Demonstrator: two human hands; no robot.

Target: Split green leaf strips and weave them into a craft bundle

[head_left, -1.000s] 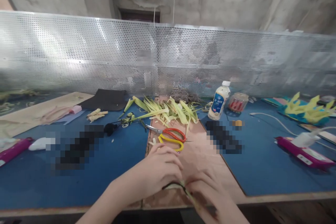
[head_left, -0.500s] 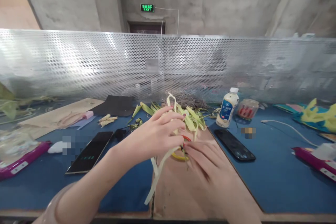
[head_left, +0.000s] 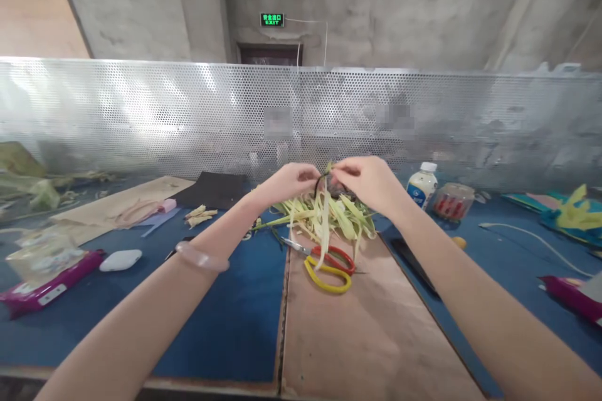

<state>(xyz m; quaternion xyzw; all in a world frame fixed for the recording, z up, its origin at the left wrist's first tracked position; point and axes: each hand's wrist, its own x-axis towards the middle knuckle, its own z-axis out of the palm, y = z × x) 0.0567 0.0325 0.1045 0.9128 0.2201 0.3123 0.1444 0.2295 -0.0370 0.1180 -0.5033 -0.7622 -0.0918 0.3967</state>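
My left hand point(head_left: 300, 179) and my right hand point(head_left: 363, 180) are raised close together over the husk pile, fingertips nearly meeting. Both are closed in a pinch on a thin dark cord point(head_left: 320, 180) that curves between them. From it dangle pale husk strips point(head_left: 324, 222), long and narrow, reaching down to the scissors. A bit of green husk shows at my right fingertips; the exact grip is too small to make out. Below lie scissors point(head_left: 329, 277) with one red and one yellow handle. Behind them spreads a heap of yellow-green corn husks point(head_left: 350, 216).
A white-capped bottle point(head_left: 422, 185) and a clear jar point(head_left: 454, 202) with red contents stand at the right. A dark phone point(head_left: 414, 263) lies partly under my right forearm. A white case point(head_left: 121, 260) and purple packet point(head_left: 51, 288) lie left. A perforated metal screen point(head_left: 211, 119) closes the back.
Both hands have risen from the near table edge to above the husk pile, carrying the cord and strips. The scissors are uncovered again. The view has shifted, tilting up and turning slightly left.
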